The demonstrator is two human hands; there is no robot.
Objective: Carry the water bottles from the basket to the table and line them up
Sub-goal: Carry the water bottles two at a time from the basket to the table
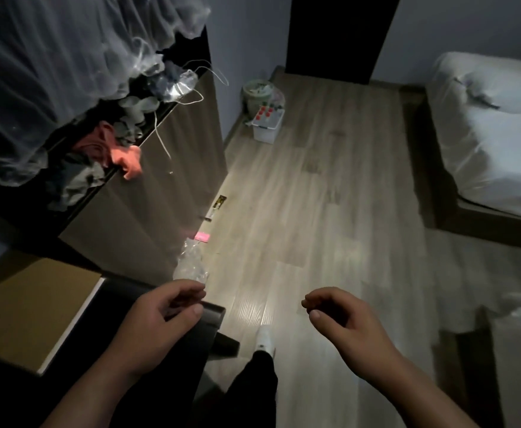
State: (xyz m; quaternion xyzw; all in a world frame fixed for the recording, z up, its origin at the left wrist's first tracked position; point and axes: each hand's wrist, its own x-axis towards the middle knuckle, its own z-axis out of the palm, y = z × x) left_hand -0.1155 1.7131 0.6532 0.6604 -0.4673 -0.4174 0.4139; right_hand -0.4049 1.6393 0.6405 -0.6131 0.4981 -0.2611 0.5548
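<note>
Both hands are held empty, fingers loosely curled, left hand (163, 307) over the table (216, 316) corner, right hand (342, 316) over the floor (314, 211); bottles (265, 112) are left in the basket (265, 134) at the floor's far edge, to be approached first, then gripped mid-body.

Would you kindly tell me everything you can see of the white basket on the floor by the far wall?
The basket is a small, pale, boxy, open-topped container that looks like plastic, standing upright on the wooden floor at the room's far end, close to the wall and near the end of the cabinet. Several red-capped bottles stand upright inside it. A round bin sits just behind it. The left hand and right hand are far from it, holding nothing. Dim light hides finer detail.
</note>
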